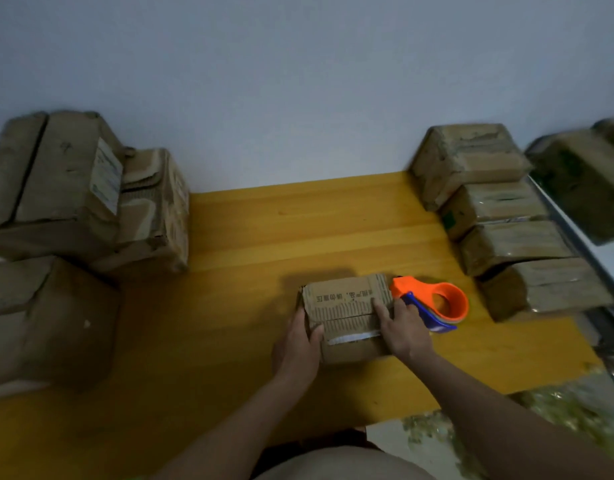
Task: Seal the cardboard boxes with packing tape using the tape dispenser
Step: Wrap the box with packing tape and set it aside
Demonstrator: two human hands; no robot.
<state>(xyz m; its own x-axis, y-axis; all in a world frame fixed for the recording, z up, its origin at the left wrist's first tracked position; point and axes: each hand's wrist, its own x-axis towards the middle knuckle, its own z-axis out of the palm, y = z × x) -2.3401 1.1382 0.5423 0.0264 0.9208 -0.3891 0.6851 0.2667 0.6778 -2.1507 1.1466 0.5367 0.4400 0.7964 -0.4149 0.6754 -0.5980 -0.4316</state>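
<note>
Against a plain pale grey wall (298, 81) stands a yellow wooden desk (264, 237), its planks running left to right. On its left end sits a heap of large worn brown cardboard boxes (56, 188), one bearing a white label. Along the right edge a row of smaller brown cardboard boxes wrapped in clear tape (506, 220) steps toward the viewer, with a metal rail and more wrapped parcels beyond it, all blurred.

Near the middle of the desk lies a small brown cardboard box with printed characters on its lid (347, 306); a strip of clear packing tape (350, 337) crosses its near top edge. The left hand (298, 344) grips the box's left end, thumb curled over the top and the fingers hidden down the side. The right hand (404, 327) rests on the box's right end, its forefinger stretched flat along the lid while the other fingers curl round the orange and blue plastic tape dispenser (433, 304), which lies just beside the box's right side, touching it.
</note>
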